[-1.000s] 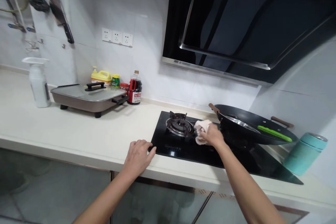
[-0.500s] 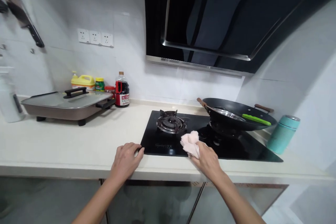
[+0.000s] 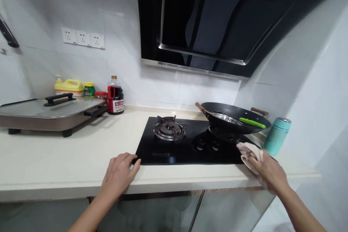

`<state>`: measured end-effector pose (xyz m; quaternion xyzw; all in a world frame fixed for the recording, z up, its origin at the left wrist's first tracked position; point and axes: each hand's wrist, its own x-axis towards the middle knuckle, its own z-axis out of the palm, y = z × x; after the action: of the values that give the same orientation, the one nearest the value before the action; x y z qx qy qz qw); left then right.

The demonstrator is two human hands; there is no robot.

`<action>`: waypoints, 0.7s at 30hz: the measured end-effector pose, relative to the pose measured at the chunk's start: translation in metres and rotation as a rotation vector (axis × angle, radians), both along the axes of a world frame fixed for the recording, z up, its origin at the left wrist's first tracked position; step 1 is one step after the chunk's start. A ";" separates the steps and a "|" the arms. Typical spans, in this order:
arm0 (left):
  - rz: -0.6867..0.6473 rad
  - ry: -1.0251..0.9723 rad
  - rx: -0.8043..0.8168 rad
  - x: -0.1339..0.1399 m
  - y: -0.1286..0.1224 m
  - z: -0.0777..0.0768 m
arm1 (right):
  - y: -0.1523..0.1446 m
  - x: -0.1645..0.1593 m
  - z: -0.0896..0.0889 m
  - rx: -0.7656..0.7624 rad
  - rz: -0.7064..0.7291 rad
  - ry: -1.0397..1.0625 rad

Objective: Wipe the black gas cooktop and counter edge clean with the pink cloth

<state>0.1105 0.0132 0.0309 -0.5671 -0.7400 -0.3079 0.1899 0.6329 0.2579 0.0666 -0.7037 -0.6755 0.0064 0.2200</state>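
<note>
My right hand [image 3: 269, 172] is closed around a pale pink cloth [image 3: 249, 152] at the front right of the black glass gas cooktop [image 3: 182, 157]. Part of the cloth hangs below the hand. My left hand [image 3: 119, 170] rests on the counter, fingers apart and empty, with its fingertips at the cooktop's front left corner. A burner with a pan support [image 3: 169, 129] is on the left half of the cooktop. Over the right burner sits a black wok [image 3: 231, 116], holding a metal lid or dish [image 3: 227, 117] and a green-handled utensil [image 3: 252, 123]. Control knobs [image 3: 200, 145] stand in front of it.
A teal tumbler [image 3: 277, 137] stands right of the cooktop, close to my right hand. To the left are a lidded electric pan [image 3: 51, 119], a soy sauce bottle [image 3: 115, 96] and a yellow jug [image 3: 70, 86]. A black range hood [image 3: 201, 25] hangs overhead.
My right hand has slid the cloth from the cooktop's front middle to its right end. My left hand stays by the left corner. The view has shifted to the right.
</note>
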 end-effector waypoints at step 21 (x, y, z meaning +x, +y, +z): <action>0.000 -0.028 0.012 -0.001 -0.001 -0.004 | 0.123 -0.171 0.024 -0.202 0.564 0.008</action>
<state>0.1097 0.0127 0.0268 -0.5618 -0.7406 -0.3201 0.1830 0.4615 0.3810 0.0905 -0.5066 -0.8394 0.1373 0.1411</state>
